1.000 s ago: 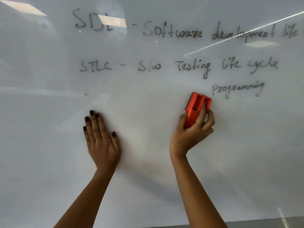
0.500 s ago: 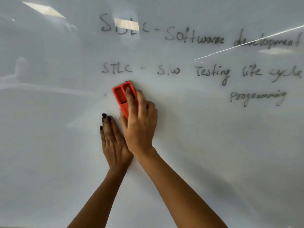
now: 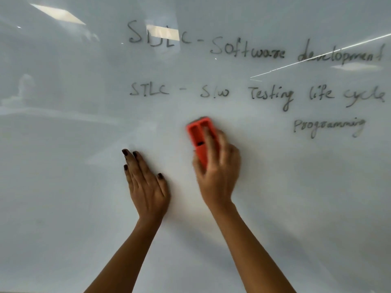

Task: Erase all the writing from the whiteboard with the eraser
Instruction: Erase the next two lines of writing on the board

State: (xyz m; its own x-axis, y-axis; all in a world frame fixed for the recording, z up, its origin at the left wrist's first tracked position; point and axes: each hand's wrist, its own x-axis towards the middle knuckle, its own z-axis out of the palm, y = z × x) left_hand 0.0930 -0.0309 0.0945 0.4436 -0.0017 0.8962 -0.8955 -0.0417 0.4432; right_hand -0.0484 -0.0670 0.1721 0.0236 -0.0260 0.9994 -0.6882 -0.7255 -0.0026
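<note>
The whiteboard [image 3: 63,187] fills the view. Three lines of black writing sit in its upper right: "SDLC - Software development" [image 3: 243,51], "STLC - S/w Testing life cycle" [image 3: 270,95], and "Programming" [image 3: 329,125]. My right hand [image 3: 218,172] presses an orange-red eraser [image 3: 200,137] against the board, below the second line and left of "Programming"; it is blurred by motion. My left hand [image 3: 146,185] lies flat on the board with fingers together, to the left of the eraser and apart from it.
Ceiling lights reflect on the glossy board at the top left [image 3: 57,13] and over the "SDLC" letters [image 3: 163,32]. A thin bright streak [image 3: 317,58] crosses the top line on the right.
My right hand swept the eraser left from near "Programming" to beside my left hand, then back right to the middle. My left hand stayed flat on the board.
</note>
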